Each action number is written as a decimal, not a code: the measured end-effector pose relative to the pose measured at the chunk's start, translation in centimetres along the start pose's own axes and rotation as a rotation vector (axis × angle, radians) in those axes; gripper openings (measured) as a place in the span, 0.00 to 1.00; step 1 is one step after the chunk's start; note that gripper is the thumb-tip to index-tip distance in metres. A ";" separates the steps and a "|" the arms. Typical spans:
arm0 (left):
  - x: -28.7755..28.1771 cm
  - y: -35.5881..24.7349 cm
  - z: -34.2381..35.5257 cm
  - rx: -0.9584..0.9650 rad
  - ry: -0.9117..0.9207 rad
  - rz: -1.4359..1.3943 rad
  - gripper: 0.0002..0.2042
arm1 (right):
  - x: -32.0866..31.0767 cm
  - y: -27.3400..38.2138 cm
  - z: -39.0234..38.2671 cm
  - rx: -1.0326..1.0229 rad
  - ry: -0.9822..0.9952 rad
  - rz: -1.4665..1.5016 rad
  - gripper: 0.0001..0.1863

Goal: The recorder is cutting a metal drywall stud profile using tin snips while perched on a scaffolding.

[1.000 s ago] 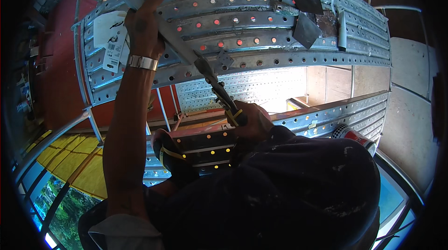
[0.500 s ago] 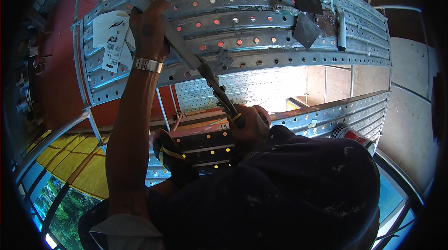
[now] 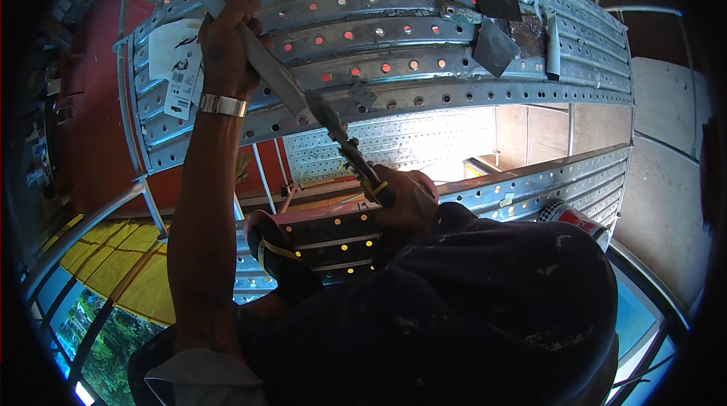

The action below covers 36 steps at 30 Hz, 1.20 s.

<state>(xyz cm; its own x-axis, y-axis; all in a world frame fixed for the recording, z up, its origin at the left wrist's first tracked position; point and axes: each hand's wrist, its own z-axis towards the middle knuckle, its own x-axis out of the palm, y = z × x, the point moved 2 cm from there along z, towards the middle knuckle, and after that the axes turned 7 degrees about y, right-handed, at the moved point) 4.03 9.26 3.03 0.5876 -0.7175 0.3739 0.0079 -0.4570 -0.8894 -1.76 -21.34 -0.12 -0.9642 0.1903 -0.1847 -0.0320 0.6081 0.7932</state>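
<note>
My left hand point(image 3: 227, 39) is closed round a long grey metal strip point(image 3: 273, 69), held slanting above the perforated steel deck. My right hand point(image 3: 405, 201) grips dark metal snips with yellow on the handles point(image 3: 362, 167). Their blades point up-left at the lower end of the strip; whether they touch it I cannot tell. Left of my left hand, white packaging card point(image 3: 180, 84) lies on the deck point(image 3: 454, 88). Two dark square plates point(image 3: 494, 46) and a short grey tube point(image 3: 553, 50) rest farther right.
A lower perforated plank point(image 3: 530, 182) runs below, with a checkered red-and-white bucket point(image 3: 568, 224). My dark shoe point(image 3: 273, 247) is on it. Metal railings point(image 3: 151, 205) and yellow sheeting point(image 3: 113, 262) are at the left. Concrete-like panels point(image 3: 663, 103) are at the right.
My left hand dipped slightly toward the right, then moved back up and left with the strip. The snips shifted slightly, still in my right hand.
</note>
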 end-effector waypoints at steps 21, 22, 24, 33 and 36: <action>0.7 0.3 -0.6 -0.008 -0.076 0.141 0.10 | 1.0 -0.6 1.3 -0.094 -0.021 -0.007 0.33; 0.7 0.4 -0.6 -0.008 -0.082 0.147 0.10 | 0.9 -0.5 1.2 -0.093 -0.021 -0.007 0.33; 0.8 0.6 -0.6 0.010 -0.099 0.151 0.10 | 0.6 0.0 1.0 -0.067 -0.025 -0.033 0.33; 0.0 1.5 -0.7 0.009 -0.167 0.124 0.10 | 1.7 -0.1 1.2 -0.011 -0.021 0.169 0.18; -0.1 1.4 -0.8 0.019 -0.176 0.149 0.11 | 1.9 -0.6 1.5 0.020 -0.049 0.126 0.17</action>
<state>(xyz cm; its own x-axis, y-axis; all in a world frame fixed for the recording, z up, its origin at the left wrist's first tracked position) 3.33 8.34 1.97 0.7153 -0.6730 0.1879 -0.0754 -0.3417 -0.9368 -3.17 -20.22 -1.81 -0.9462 0.3034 -0.1127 0.0945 0.5920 0.8004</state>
